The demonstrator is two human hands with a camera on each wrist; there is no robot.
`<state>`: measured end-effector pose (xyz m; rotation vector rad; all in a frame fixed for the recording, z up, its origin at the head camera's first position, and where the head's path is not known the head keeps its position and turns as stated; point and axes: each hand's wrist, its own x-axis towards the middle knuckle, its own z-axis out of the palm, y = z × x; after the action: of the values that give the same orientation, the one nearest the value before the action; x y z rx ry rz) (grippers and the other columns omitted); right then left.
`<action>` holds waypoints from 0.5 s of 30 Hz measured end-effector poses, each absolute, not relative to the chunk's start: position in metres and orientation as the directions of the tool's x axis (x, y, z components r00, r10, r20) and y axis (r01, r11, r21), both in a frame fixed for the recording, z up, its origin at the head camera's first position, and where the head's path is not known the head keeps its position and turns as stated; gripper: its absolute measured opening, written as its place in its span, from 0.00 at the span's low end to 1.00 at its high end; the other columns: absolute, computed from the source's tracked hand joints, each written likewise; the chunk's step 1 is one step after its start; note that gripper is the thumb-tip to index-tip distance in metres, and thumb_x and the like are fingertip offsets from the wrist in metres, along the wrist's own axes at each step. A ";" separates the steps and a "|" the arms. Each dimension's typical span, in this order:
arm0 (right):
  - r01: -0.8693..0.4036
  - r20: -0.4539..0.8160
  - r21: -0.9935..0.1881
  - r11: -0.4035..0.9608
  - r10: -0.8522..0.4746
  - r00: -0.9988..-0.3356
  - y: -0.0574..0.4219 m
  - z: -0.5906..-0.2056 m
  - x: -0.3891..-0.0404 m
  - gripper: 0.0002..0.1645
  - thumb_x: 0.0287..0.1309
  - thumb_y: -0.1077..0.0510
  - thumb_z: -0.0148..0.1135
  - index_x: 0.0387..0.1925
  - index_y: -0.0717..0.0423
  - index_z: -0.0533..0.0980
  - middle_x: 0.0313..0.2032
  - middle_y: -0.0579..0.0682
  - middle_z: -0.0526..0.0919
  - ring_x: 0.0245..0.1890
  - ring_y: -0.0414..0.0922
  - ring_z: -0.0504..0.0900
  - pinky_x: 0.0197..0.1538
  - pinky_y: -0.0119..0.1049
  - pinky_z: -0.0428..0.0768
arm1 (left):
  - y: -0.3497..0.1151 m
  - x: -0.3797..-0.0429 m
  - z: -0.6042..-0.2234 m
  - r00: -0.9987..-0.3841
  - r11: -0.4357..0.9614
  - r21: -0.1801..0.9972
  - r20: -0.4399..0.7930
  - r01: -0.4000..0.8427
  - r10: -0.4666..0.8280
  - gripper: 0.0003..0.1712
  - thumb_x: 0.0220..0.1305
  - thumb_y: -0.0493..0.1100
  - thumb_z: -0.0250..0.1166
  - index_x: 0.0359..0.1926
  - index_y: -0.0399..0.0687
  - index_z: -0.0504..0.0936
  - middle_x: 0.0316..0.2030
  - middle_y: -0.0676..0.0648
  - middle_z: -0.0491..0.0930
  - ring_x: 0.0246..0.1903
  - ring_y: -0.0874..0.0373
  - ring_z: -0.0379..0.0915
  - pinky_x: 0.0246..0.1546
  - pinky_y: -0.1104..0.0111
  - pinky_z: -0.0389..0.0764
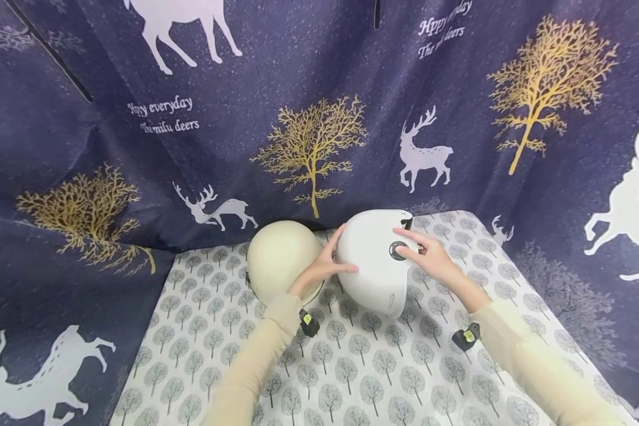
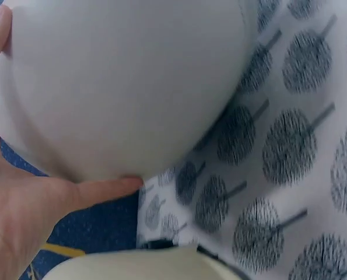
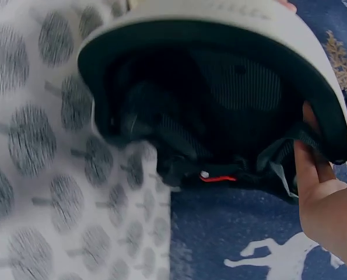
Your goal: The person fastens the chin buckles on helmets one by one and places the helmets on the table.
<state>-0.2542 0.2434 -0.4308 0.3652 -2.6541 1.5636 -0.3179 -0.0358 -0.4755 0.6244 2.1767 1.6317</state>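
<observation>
A white helmet (image 1: 370, 260) is between my two hands, tilted sideways with its opening to the right. My right hand (image 1: 433, 260) grips its edge, thumb by the round dark disc (image 1: 397, 250) on the shell. In the right wrist view, the fingers reach inside the dark lining (image 3: 220, 87), near a strap and a small red piece (image 3: 218, 178). My left hand (image 1: 322, 267) lies against the opposite side, its thumb and fingers spread straight along the smooth shell (image 2: 126, 87). Close by on the left stands a cream helmet (image 1: 277, 254), dome up, partly behind my left hand.
Both helmets are at the back of a table with a tree-print cloth (image 1: 346, 370). A dark blue curtain (image 1: 218, 160) with deer and golden trees hangs behind and around the sides. Small black devices sit on both wrists.
</observation>
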 end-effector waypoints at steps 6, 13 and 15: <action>-0.131 0.093 -0.954 0.269 -0.151 -0.984 0.236 -0.437 -0.244 0.32 0.67 0.53 0.58 0.70 0.54 0.65 0.70 0.55 0.66 0.32 0.35 0.78 0.37 0.29 0.80 | -0.036 -0.311 -0.475 -0.852 0.208 0.968 0.007 0.137 0.524 0.63 0.50 0.44 0.77 0.75 0.80 0.44 0.78 0.57 0.38 0.78 0.50 0.32 0.75 0.42 0.44; -0.031 0.022 -0.997 0.069 -0.130 -0.991 0.225 -0.442 -0.245 0.33 0.64 0.55 0.61 0.69 0.53 0.66 0.56 0.32 0.74 0.11 0.29 0.55 0.19 0.22 0.63 | -0.046 -0.306 -0.475 -0.846 0.178 0.973 0.029 0.145 0.533 0.63 0.51 0.42 0.76 0.76 0.76 0.43 0.79 0.56 0.38 0.78 0.48 0.35 0.75 0.43 0.46; -0.027 0.023 -0.999 0.025 -0.141 -0.990 0.221 -0.441 -0.250 0.33 0.64 0.57 0.62 0.69 0.53 0.66 0.58 0.35 0.74 0.12 0.27 0.59 0.19 0.21 0.65 | -0.050 -0.310 -0.471 -0.845 0.169 0.972 0.048 0.162 0.532 0.64 0.50 0.42 0.77 0.77 0.74 0.43 0.79 0.55 0.39 0.78 0.48 0.36 0.75 0.44 0.47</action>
<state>-0.2501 0.2213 -0.4412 0.1902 -2.3064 2.2440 -0.3099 -0.0504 -0.4711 0.6639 2.1466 1.7245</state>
